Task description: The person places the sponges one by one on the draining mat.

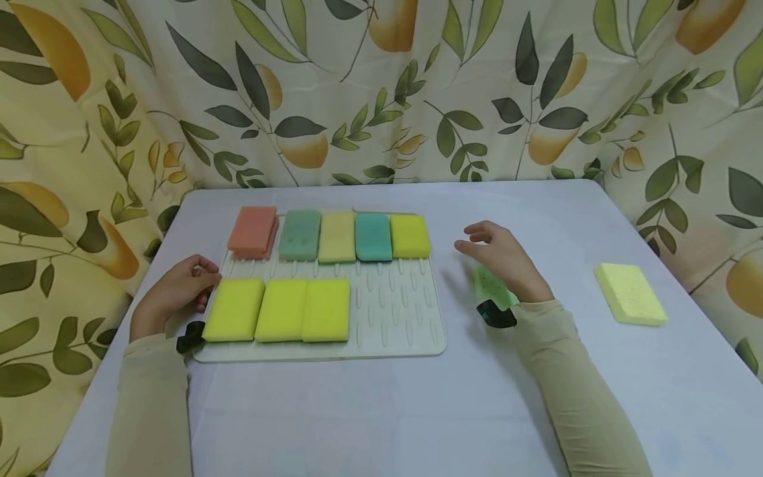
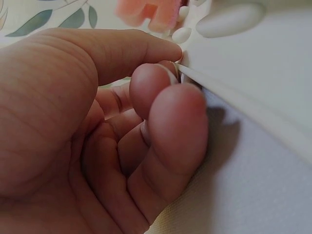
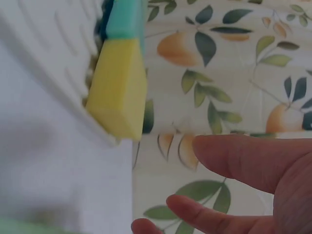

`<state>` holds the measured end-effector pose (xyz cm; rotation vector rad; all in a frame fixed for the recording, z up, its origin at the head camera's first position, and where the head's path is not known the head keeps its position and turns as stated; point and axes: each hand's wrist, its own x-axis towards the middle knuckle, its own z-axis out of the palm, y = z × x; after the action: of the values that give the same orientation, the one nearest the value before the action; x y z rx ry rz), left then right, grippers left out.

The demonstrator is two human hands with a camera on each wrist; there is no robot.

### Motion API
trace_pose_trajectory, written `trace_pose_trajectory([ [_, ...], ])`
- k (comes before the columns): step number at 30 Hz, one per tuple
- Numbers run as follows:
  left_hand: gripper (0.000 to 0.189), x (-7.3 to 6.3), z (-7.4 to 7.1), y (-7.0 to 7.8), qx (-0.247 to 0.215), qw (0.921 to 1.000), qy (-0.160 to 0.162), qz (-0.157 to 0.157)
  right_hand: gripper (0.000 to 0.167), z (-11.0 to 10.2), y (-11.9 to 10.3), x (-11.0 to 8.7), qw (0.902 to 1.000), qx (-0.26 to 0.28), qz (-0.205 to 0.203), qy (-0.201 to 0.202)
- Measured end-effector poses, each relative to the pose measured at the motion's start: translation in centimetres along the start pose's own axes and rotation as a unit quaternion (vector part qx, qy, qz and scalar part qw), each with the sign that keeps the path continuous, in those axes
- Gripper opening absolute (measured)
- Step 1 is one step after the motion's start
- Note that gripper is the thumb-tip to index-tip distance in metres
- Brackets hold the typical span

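My left hand (image 1: 179, 291) is at the left edge of a white ridged drying mat (image 1: 396, 318). Thumb and fingertips pinch the mat's rim in the left wrist view. Three yellow sponges (image 1: 234, 310) make up the front row on the mat. Along its back edge sit a red sponge (image 1: 253, 232), a green sponge (image 1: 299, 235), a pale yellow sponge (image 1: 337, 236), a teal sponge (image 1: 373, 236) and a bright yellow sponge (image 1: 410, 236). My right hand (image 1: 503, 258) holds nothing, fingers apart, and partly hides a light green sponge (image 1: 491, 286) on the table.
Farther right on the white tablecloth (image 1: 381, 424) lies another yellow sponge (image 1: 630, 293). A leaf-and-fruit patterned curtain (image 1: 381, 93) hangs behind the table and along both sides. Dark wrist straps (image 1: 496, 314) show at both sleeves.
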<state>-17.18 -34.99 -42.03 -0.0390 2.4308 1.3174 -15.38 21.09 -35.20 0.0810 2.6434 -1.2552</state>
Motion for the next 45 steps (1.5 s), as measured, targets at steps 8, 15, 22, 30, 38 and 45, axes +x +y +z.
trace_pose_trajectory([
  [8, 0.031, 0.3, 0.0, -0.4, -0.011, 0.9999, 0.000, -0.001, 0.068, -1.4, 2.5, 0.8, 0.9988, -0.021, 0.041, -0.019],
  [15, 0.032, 0.0, 0.1, -0.1, -0.012, 0.9999, 0.003, -0.002, 0.069, -2.3, 3.2, 1.0, 0.9958, -0.047, 0.063, -0.046],
  [22, 0.033, 0.0, 0.2, 0.2, -0.009, 1.0000, 0.002, -0.003, 0.074, -2.9, 3.4, 1.0, 0.9901, -0.077, 0.091, -0.074],
  [30, 0.034, 0.0, 0.2, 0.3, -0.007, 0.9999, 0.003, -0.009, 0.074, -3.6, 3.9, 1.0, 0.9864, -0.093, 0.067, -0.118],
  [38, 0.034, 0.0, 0.2, 0.2, -0.009, 0.9999, 0.000, -0.008, 0.070, -4.1, 4.2, 0.7, 0.9827, -0.107, 0.050, -0.143],
  [45, 0.034, -0.1, 0.3, 0.2, -0.007, 0.9999, 0.003, -0.009, 0.067, -4.0, 4.3, 0.9, 0.9839, -0.122, 0.049, -0.121],
])
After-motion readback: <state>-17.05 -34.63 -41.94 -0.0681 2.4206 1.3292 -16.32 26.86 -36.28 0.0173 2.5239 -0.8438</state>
